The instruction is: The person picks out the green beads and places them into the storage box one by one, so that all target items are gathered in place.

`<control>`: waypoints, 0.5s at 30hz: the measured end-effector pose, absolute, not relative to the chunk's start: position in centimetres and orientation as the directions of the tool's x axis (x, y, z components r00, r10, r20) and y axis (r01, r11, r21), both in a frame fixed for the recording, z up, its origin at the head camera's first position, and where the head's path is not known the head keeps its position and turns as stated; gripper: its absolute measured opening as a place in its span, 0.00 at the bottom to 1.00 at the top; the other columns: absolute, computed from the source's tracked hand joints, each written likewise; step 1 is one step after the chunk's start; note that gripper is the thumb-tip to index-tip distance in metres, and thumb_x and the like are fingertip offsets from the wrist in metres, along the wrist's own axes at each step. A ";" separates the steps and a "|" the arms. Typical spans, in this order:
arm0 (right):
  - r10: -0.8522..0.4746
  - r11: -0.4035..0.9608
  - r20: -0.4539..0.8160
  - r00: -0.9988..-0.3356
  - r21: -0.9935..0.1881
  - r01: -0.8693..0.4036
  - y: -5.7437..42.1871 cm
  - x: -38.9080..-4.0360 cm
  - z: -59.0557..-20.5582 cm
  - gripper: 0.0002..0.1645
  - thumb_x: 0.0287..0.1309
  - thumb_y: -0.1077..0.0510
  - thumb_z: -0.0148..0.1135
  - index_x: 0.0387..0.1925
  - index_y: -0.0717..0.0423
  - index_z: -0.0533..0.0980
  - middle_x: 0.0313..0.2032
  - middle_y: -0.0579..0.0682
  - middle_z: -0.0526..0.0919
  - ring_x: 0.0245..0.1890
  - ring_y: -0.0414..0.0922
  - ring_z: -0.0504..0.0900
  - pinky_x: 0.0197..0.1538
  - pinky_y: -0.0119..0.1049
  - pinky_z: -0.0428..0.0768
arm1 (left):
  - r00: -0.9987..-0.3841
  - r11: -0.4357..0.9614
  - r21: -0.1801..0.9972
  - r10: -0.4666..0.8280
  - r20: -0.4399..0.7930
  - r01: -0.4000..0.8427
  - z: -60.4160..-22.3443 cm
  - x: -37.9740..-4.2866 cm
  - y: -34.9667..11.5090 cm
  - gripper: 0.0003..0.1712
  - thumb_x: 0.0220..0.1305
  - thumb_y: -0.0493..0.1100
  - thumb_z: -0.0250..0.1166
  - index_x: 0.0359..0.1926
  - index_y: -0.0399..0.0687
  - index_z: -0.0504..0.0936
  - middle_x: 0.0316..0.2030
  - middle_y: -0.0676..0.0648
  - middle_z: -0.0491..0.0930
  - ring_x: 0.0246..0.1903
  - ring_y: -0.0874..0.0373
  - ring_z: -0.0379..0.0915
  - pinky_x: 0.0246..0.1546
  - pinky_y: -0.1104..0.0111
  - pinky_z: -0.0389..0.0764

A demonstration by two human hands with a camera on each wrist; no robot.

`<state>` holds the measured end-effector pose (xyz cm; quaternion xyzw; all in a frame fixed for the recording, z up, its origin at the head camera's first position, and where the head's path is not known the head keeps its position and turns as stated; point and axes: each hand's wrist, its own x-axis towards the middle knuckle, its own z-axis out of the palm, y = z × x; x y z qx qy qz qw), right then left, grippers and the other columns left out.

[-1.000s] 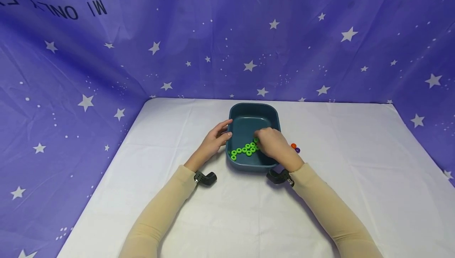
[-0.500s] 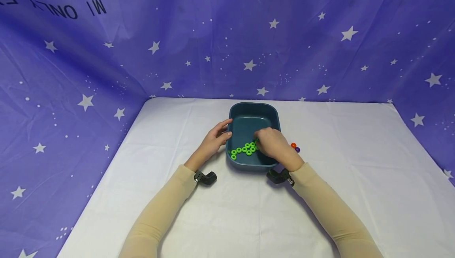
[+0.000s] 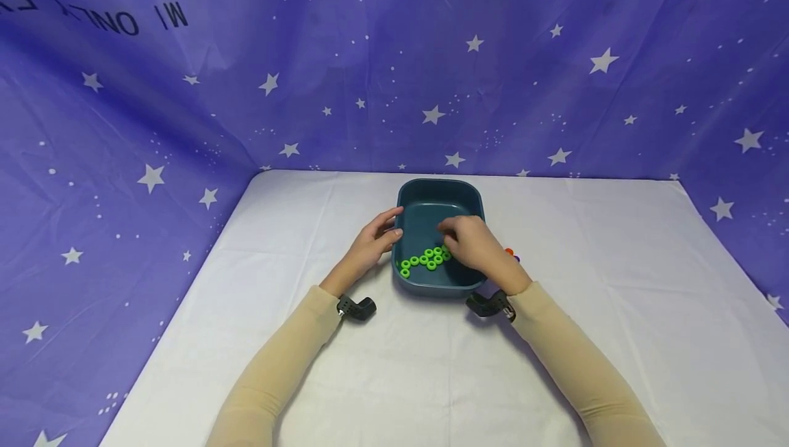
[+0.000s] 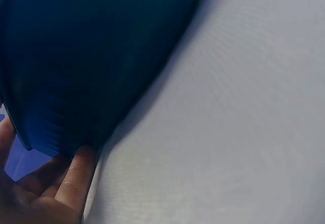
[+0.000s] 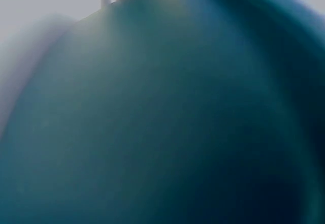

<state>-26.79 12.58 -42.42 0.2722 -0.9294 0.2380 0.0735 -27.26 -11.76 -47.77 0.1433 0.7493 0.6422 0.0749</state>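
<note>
A dark teal tub (image 3: 425, 218) stands on the white-covered table. Several bright green rings (image 3: 431, 265) lie on its floor near the front, running in a crooked line from the front left corner toward the middle. My left hand (image 3: 370, 240) rests against the tub's left wall; in the left wrist view its fingertips (image 4: 84, 155) touch the outer side. Over the right part of the tub my right hand (image 3: 471, 243) hovers by the end of the ring line, its finger and thumb apart and nothing seen between them. The tub's wall (image 5: 152, 102) fills the right wrist view, which hides the fingers.
Beyond the tub's right wall an orange bead (image 3: 509, 252) and a purple bead (image 3: 517, 259) lie on the table, partly covered by the right wrist. A purple star-printed cloth (image 3: 394, 77) hangs behind the table and at its sides.
My right hand has risen slightly from the rings, and its finger and thumb have parted. The left hand, the tub and the visible rings stay where they were.
</note>
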 end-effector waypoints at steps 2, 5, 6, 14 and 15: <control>-0.454 0.711 0.271 -0.849 -0.464 -0.528 12.9 -26.9 -42.4 0.13 0.63 0.66 0.61 0.47 0.66 0.85 0.43 0.59 0.90 0.42 0.51 0.88 0.48 0.49 0.86 | -0.946 0.145 0.982 0.314 0.074 0.124 -47.9 -27.3 -11.7 0.31 0.76 0.47 0.58 0.77 0.57 0.64 0.72 0.33 0.66 0.67 0.41 0.72 0.63 0.50 0.79; -0.424 0.672 0.267 -0.866 -0.548 -0.498 13.5 -26.8 -42.2 0.14 0.65 0.64 0.62 0.49 0.65 0.85 0.45 0.59 0.90 0.42 0.52 0.88 0.47 0.50 0.86 | -0.943 0.142 0.984 0.329 0.055 0.107 -47.9 -27.2 -11.6 0.32 0.76 0.47 0.58 0.77 0.56 0.64 0.72 0.33 0.65 0.67 0.41 0.71 0.63 0.51 0.80; -0.412 0.660 0.271 -0.870 -0.570 -0.489 13.7 -26.7 -42.1 0.14 0.65 0.63 0.63 0.49 0.65 0.85 0.45 0.59 0.90 0.42 0.52 0.88 0.47 0.49 0.86 | -0.941 0.143 0.985 0.335 0.045 0.098 -47.9 -27.2 -11.6 0.32 0.76 0.46 0.58 0.77 0.54 0.64 0.73 0.33 0.65 0.68 0.41 0.71 0.63 0.51 0.80; -0.319 0.656 0.358 -0.878 -0.585 -0.477 16.3 -26.2 -40.6 0.14 0.65 0.63 0.64 0.49 0.64 0.84 0.44 0.60 0.90 0.42 0.54 0.87 0.48 0.52 0.85 | -0.944 0.328 0.940 0.331 -0.018 0.097 -45.2 -27.3 -13.1 0.32 0.75 0.47 0.60 0.76 0.54 0.65 0.76 0.37 0.61 0.71 0.41 0.68 0.60 0.52 0.81; -0.314 0.663 0.365 -0.876 -0.576 -0.478 16.7 -26.2 -40.4 0.14 0.65 0.63 0.64 0.50 0.64 0.84 0.44 0.60 0.90 0.42 0.55 0.87 0.48 0.53 0.85 | -0.947 0.366 0.924 0.322 -0.016 0.109 -44.8 -27.3 -13.5 0.33 0.74 0.48 0.60 0.76 0.55 0.66 0.76 0.37 0.61 0.71 0.42 0.68 0.61 0.52 0.81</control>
